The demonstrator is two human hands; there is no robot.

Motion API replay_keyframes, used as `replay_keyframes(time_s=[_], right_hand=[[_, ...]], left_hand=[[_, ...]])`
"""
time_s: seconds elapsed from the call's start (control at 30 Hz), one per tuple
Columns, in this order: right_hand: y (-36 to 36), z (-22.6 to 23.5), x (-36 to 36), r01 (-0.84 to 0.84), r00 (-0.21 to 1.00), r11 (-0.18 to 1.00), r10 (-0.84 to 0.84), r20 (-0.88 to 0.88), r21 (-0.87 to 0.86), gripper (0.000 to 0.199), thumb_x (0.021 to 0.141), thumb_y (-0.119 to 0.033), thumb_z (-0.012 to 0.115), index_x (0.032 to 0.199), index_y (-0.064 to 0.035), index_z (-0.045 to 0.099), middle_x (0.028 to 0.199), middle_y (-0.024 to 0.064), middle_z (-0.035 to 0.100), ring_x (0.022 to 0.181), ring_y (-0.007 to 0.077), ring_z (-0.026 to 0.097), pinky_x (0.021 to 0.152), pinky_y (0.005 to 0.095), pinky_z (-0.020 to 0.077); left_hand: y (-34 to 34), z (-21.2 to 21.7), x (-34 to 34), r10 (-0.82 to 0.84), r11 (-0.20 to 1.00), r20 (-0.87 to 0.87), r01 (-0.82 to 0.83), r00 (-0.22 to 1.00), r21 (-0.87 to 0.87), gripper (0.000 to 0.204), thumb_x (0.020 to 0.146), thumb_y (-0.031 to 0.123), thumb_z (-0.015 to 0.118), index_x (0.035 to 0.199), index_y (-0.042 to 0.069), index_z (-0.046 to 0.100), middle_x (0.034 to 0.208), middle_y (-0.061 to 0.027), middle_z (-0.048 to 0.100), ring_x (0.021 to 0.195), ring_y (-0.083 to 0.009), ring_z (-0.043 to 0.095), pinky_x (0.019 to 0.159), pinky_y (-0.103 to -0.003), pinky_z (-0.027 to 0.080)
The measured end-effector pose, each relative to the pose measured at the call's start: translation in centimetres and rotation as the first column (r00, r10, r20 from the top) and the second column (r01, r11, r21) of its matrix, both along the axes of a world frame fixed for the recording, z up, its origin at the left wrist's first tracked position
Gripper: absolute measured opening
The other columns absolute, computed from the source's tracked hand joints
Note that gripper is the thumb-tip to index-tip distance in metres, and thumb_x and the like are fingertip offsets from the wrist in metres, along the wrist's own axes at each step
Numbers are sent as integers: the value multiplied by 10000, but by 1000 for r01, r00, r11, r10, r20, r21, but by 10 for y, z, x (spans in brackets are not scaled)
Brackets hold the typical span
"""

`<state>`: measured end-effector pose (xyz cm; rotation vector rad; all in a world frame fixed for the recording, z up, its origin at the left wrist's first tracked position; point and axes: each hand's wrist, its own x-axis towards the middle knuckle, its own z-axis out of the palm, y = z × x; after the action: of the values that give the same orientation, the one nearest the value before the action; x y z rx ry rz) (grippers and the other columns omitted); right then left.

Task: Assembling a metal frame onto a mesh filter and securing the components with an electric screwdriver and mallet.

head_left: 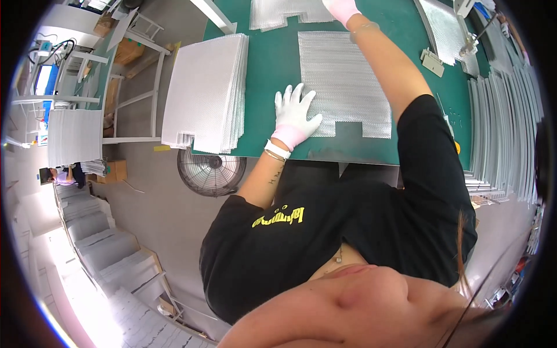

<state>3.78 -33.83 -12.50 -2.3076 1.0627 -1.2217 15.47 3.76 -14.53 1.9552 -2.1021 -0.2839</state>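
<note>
Notched silver sheet [351, 78] edging left hand [296, 113]: palm down, fingers apart. Right hand [343, 8] outstretched by far sheet [277, 14]; can't tell grip.

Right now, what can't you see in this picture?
In the head view:
- Fingertips of the right hand: cut off by the top edge.
- Far end of the upper sheet: cut off by the top edge.
- Top right corner of the middle sheet: hidden by the right forearm.
- What the distant person is doing: too small.
</note>
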Motion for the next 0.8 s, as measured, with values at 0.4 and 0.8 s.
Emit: replay_keyframes(time_s=[0.4, 0.8], right_hand=[[64, 65, -53, -182, 801, 976, 75, 594, 123, 424, 921, -11, 651, 1343, 20, 628, 1258, 123, 714, 1155, 191, 663, 1015, 320, 508], [321, 32, -215, -267, 837, 822, -61, 544, 503, 366, 964, 31, 616, 1329, 15, 642, 1255, 78, 701, 1040, 125, 652, 957, 274, 522]], left_hand=[[-2, 8, -6, 23, 987, -4, -23, 1000, -158, 563, 855, 437, 710, 1325, 133, 654, 1520, -203, 467, 1437, -442, 366, 1221, -597, 181], [19, 46, 25, 2, 990, -737, 104, -676, -93, 869, 984, 381, 691, 1545, -111, 245, 1384, -276, 542, 1240, -310, 610, 1136, -482, 437]])
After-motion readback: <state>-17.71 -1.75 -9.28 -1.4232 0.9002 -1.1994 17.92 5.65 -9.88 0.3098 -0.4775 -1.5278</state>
